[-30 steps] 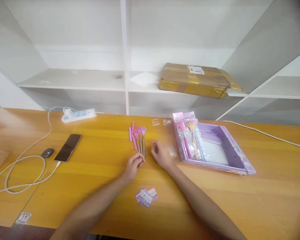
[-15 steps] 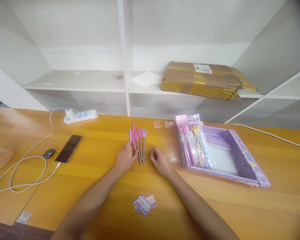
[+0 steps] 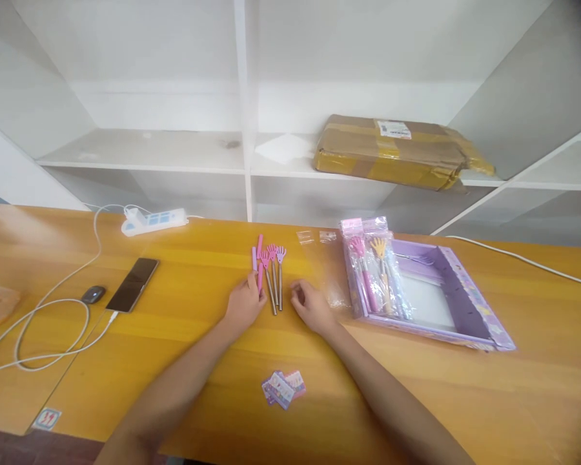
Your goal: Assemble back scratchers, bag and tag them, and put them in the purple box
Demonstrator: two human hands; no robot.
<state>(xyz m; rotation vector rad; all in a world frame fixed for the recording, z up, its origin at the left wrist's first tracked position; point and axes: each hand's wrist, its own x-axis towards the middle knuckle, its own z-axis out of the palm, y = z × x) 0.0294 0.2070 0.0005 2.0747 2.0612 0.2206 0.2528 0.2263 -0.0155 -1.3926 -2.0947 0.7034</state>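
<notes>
My left hand (image 3: pixel 243 300) is closed on the lower end of a pink tube (image 3: pixel 260 276). Another pink tube (image 3: pixel 259 245) and a lilac tube (image 3: pixel 254 258) lie just beyond it. Beside that hand are three metal rods with small hand-shaped heads, two pink and one lilac (image 3: pixel 280 278). To their right my right hand (image 3: pixel 310 305) rests on the table with its fingers curled; whether anything is inside them is hidden. Several small printed cards (image 3: pixel 281 389) overlap nearer to me.
A purple box (image 3: pixel 469 294) holds bagged hand-headed sticks (image 3: pixel 378 274). Clear bags (image 3: pixel 326 265) lie beside it. At left are a phone (image 3: pixel 132 285), mouse (image 3: pixel 93 294), cable and power strip (image 3: pixel 155 221). A taped carton (image 3: pixel 392 152) sits on the shelf.
The lower pink tube has turned more upright in my left hand and parted from the other pink tube. My right hand looks almost unchanged. The view has shifted slightly.
</notes>
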